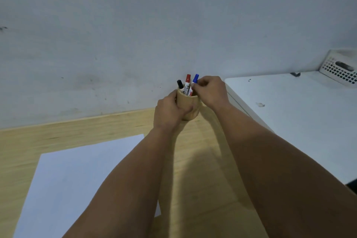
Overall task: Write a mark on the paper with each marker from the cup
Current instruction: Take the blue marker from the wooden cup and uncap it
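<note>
A wooden cup stands on the bench, close to the grey wall at the far edge. Three markers stand in it, caps up: a black one on the left, leaning left, a red one in the middle, and a blue one on the right.

The left hand wraps the left side of the cup, its thumb lying across the front of the cup low down, the fingers hidden behind; it is closed around the cup. The right hand is over the right rim of the cup, its fingers curled in and pinched on the blue marker just below its cap. The blue marker's lower end is in the cup, next to the red one. Both forearms stretch forward from the lower edge of the view.

A white sheet of paper lies flat on the bench to the near left, well apart from the cup; the left forearm covers its right edge. No mark shows on the part of the sheet that can be seen.

To the right, a white surface sits beside the bench, and a white perforated basket stands at its far corner against the wall.
</note>
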The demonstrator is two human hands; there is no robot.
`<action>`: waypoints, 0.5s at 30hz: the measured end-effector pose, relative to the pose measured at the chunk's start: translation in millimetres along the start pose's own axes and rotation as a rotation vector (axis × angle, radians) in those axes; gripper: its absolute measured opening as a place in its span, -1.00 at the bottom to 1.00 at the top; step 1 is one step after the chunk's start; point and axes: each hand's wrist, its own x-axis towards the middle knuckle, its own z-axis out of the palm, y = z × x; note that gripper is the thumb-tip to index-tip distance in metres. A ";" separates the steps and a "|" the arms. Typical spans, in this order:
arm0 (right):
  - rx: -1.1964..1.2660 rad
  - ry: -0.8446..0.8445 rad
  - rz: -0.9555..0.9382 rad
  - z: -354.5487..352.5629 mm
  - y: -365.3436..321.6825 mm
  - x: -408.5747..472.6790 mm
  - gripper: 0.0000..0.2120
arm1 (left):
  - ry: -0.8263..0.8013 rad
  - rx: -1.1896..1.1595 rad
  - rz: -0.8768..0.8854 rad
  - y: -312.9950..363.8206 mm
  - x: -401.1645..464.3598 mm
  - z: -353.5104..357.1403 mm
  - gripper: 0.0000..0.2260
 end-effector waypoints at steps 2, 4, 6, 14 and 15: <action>0.045 0.002 0.016 1.7 -0.8 -1.2 -0.86 | 0.002 -0.074 -0.018 -0.3 -2.4 0.9 -0.61; 0.099 0.015 0.044 2.5 -1.5 -2.2 -0.93 | -0.008 -0.079 -0.007 -1.0 -3.0 1.5 -0.59; 0.154 0.046 0.057 0.2 -4.6 -4.1 -0.97 | -0.027 -0.058 0.000 -1.4 -2.6 0.7 -0.56; 0.337 0.189 -0.040 -45.1 -53.2 -11.6 -0.91 | -0.036 0.130 -0.055 18.8 -7.2 -32.4 -0.42; 0.356 0.176 -0.068 -48.3 -62.8 -15.4 -0.93 | -0.026 0.162 -0.064 23.3 -8.7 -44.4 -0.45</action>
